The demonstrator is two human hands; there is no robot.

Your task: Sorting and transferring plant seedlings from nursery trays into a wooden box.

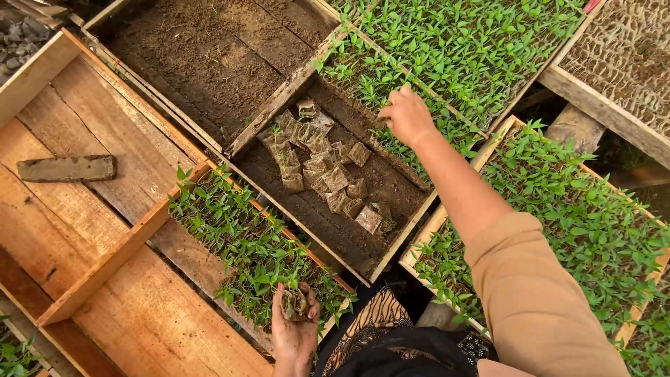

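Head view shows the left hand (294, 335) at lower centre cupping a soft, crumbly soil pouch (294, 305), best gripped around its sides, while the right hand (407, 115) reaches half-closed into upper-centre seedlings (391, 84), grip unclear.

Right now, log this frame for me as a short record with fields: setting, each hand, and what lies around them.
setting: wooden trays seen from above, several packed with green seedlings
left hand: grip closed on a small soil pouch, over the near seedling tray
right hand: arm stretched out, fingers at the seedlings in the middle tray
middle tray: scattered soil pouches on bare soil
left side: bare wooden tray with a flat mud-coated slab
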